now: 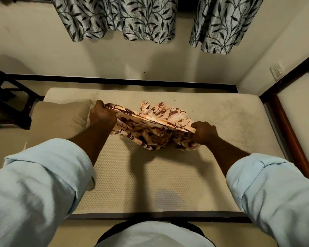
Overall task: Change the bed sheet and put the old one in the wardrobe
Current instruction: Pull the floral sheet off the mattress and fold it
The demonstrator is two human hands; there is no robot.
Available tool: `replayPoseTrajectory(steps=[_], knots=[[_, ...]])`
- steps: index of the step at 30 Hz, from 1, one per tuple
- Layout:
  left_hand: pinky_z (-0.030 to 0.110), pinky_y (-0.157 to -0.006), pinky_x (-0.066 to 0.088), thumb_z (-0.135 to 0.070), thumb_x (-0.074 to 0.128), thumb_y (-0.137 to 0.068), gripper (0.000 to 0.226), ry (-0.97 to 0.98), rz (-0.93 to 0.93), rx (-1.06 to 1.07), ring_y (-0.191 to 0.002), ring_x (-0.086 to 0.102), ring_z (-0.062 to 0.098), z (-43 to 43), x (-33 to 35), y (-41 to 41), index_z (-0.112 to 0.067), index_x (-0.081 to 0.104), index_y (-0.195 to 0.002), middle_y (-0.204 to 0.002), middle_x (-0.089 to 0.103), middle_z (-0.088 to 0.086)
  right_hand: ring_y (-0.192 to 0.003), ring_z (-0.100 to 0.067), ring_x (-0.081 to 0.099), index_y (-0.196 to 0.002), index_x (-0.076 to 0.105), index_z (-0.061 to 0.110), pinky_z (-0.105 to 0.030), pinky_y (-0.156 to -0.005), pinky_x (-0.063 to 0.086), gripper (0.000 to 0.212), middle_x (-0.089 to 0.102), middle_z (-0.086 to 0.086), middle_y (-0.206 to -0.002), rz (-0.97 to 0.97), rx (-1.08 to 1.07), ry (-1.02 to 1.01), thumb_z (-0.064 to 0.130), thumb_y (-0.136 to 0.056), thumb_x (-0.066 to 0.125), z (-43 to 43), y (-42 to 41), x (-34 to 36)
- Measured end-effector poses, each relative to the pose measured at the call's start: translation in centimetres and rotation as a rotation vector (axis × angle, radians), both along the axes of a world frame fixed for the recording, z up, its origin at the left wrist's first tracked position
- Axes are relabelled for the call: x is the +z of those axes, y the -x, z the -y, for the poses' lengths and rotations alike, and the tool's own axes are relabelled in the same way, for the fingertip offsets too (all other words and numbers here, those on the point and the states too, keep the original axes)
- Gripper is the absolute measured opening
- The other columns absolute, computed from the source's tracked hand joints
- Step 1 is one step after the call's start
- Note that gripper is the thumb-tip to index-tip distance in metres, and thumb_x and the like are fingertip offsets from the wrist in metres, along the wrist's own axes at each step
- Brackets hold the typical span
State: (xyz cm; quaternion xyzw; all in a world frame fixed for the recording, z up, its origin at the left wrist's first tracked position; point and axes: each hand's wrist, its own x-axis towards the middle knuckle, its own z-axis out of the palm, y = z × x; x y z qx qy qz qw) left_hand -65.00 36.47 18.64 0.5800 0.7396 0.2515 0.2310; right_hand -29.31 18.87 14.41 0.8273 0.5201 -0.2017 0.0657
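Across the dark wooden bed frame (114,80), a cream honeycomb-textured mattress (150,175) lies bare, with no sheet spread on it. Tan fabric pillow (61,118) at its left end. Peach cloth sheet with brown leaf print (168,112) bunched mid-mattress, one edge pulled taut between both hands. Left hand (101,114) and right hand (204,132) each clenched round that edge. Judgement: stripping looks done; whether this is the old sheet or the fresh one, cannot tell. Spreading and the wardrobe step remain.

bedroom — home | bare mattress (168,175) in bed frame (291,132) | leaf-print curtains (146,18)
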Motion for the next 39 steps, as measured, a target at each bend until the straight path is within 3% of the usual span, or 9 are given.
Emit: replayPoseTrajectory(steps=[5, 10, 13, 15, 18, 24, 28, 35, 39], knots=[[0.045, -0.085, 0.059, -0.027, 0.053, -0.094, 0.019, 0.019, 0.028, 0.017, -0.091, 0.066, 0.035, -0.4, 0.3, 0.6, -0.015, 0.062, -0.106, -0.103, 0.067, 0.014, -0.107, -0.036, 0.064, -0.119, 0.062, 0.026, -0.039, -0.086, 0.048, 0.044, 0.068, -0.011, -0.113, -0.109, -0.163, -0.125, 0.029, -0.075, 0.067, 0.9, -0.3, 0.7], [0.031, -0.059, 0.055, -0.026, 0.061, -0.093, 0.02, 0.081, 0.048, -0.367, -0.075, 0.065, 0.02, 1.8, -0.1, -1.6, -0.021, 0.06, -0.112, -0.095, 0.067, 0.006, -0.106, -0.023, 0.066, -0.109, 0.072, 0.03, -0.03, -0.085, 0.046, 0.048, 0.072, -0.001, -0.115, -0.566, -0.095, -0.193, 0.061, -0.075, 0.061, 0.4, 2.6, 1.2], [0.039, -0.073, 0.062, -0.028, 0.072, -0.088, 0.06, 0.214, 0.087, -0.682, -0.087, 0.07, 0.021, 4.5, -0.8, -4.3, -0.035, 0.041, -0.139, -0.11, 0.067, 0.001, -0.107, -0.02, 0.064, -0.11, 0.073, 0.025, -0.028, -0.086, 0.045, 0.059, 0.072, -0.003, -0.118, -0.62, 0.021, -0.183, 0.067, -0.071, 0.059, -0.9, 4.9, 1.0], [0.044, -0.088, 0.058, -0.039, 0.079, -0.081, 0.079, 0.28, 0.044, -0.873, -0.104, 0.068, 0.023, 5.5, -1.6, -6.2, -0.044, 0.035, -0.146, -0.127, 0.065, 0.004, -0.099, -0.018, 0.063, -0.112, 0.073, 0.017, -0.028, -0.083, 0.044, 0.059, 0.072, -0.001, -0.11, -0.626, 0.097, -0.169, 0.06, -0.073, 0.061, -1.7, 6.6, 1.0], [0.03, -0.093, 0.048, -0.033, 0.079, -0.081, 0.057, 0.268, -0.032, -1.041, -0.114, 0.062, 0.019, 6.7, -2.0, -9.1, -0.026, 0.059, -0.135, -0.13, 0.065, 0.003, -0.091, -0.021, 0.067, -0.105, 0.075, 0.015, -0.034, -0.08, 0.053, 0.023, 0.075, -0.005, -0.1, -0.635, 0.158, -0.163, 0.029, -0.086, 0.073, -2.6, 8.4, 1.0], [0.035, -0.073, 0.056, -0.027, 0.065, -0.084, 0.003, 0.176, -0.08, -0.997, -0.084, 0.067, 0.019, 6.4, -2.4, -9.5, -0.026, 0.065, -0.087, -0.092, 0.07, -0.004, -0.092, -0.025, 0.07, -0.101, 0.076, 0.025, -0.037, -0.078, 0.057, 0.025, 0.076, -0.001, -0.098, -0.461, 0.087, -0.222, 0.036, -0.079, 0.071, -1.8, 8.2, 0.5], [0.039, -0.077, 0.061, -0.029, 0.068, -0.086, 0.019, 0.171, -0.094, -0.977, -0.089, 0.069, 0.013, 5.6, -2.0, -8.6, -0.026, 0.07, -0.105, -0.105, 0.073, -0.005, -0.106, -0.032, 0.067, -0.126, 0.063, 0.027, -0.039, -0.083, 0.055, 0.051, 0.071, -0.007, -0.118, -0.295, 0.076, -0.238, 0.039, -0.079, 0.078, -0.9, 7.1, 0.2], [0.027, -0.056, 0.046, -0.022, 0.07, -0.087, 0.02, 0.141, -0.158, -0.874, -0.07, 0.061, 0.016, 4.2, -0.8, -7.5, -0.032, 0.054, -0.08, -0.08, 0.063, -0.007, -0.106, -0.031, 0.065, -0.128, 0.06, 0.03, -0.038, -0.082, 0.052, 0.056, 0.068, -0.007, -0.118, -0.06, 0.123, -0.166, 0.035, -0.076, 0.081, -2.8, 6.6, 0.8], [0.03, -0.059, 0.049, -0.022, 0.064, -0.09, 0.018, 0.094, -0.196, -0.77, -0.071, 0.062, 0.019, 2.5, 0.7, -6.1, -0.03, 0.051, -0.081, -0.079, 0.061, -0.003, -0.107, -0.03, 0.065, -0.136, 0.058, 0.033, -0.037, -0.085, 0.052, 0.061, 0.068, -0.006, -0.12, 0.026, 0.033, -0.101, 0.043, -0.08, 0.08, -2.7, 4.6, 1.4]])
